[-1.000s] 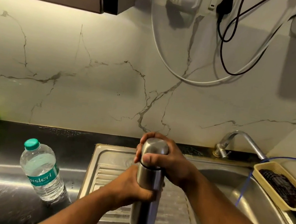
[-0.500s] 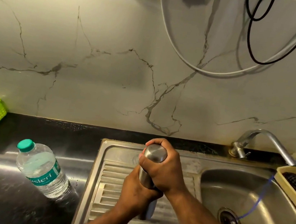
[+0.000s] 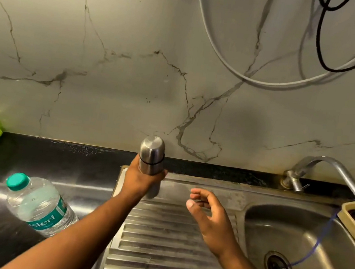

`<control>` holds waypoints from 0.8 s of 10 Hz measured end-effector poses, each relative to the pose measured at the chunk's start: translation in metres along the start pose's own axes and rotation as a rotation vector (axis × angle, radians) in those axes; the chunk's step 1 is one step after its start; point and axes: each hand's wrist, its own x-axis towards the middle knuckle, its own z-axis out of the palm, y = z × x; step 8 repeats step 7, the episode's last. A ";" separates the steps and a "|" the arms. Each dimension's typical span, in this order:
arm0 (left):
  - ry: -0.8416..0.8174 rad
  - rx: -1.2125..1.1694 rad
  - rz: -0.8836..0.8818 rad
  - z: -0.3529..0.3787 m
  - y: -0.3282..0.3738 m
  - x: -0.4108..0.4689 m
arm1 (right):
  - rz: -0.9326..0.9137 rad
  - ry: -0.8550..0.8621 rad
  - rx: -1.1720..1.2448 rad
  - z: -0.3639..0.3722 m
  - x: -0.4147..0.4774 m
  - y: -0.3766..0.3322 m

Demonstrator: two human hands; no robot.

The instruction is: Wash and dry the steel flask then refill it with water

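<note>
One steel flask (image 3: 151, 155), left hand (image 3: 141, 180) fingers clamped round it, right hand (image 3: 209, 217) fingers apart

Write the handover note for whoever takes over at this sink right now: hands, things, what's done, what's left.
Left hand grips the steel flask upright, cap on, at the back edge of the drainboard.
Right hand is open and holds nothing, beside the flask and apart from it.
Water bottle is capped, on the counter to the left.
Tap shows no running water.
Done: no washing visible yet.
Left: uncap, wash, dry, refill.
</note>
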 end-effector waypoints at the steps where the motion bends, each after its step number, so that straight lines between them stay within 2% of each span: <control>1: 0.002 0.001 -0.019 -0.004 -0.014 0.020 | 0.026 0.025 0.024 -0.002 0.002 0.013; 5: -0.117 0.138 -0.053 -0.007 -0.040 0.033 | 0.060 0.035 -0.003 0.004 0.015 0.026; 6: -0.138 0.104 -0.051 -0.010 -0.039 0.027 | 0.059 0.033 -0.003 0.008 0.016 0.024; 8: -0.116 0.118 -0.013 -0.017 -0.040 0.014 | 0.050 0.037 -0.018 0.010 0.017 0.020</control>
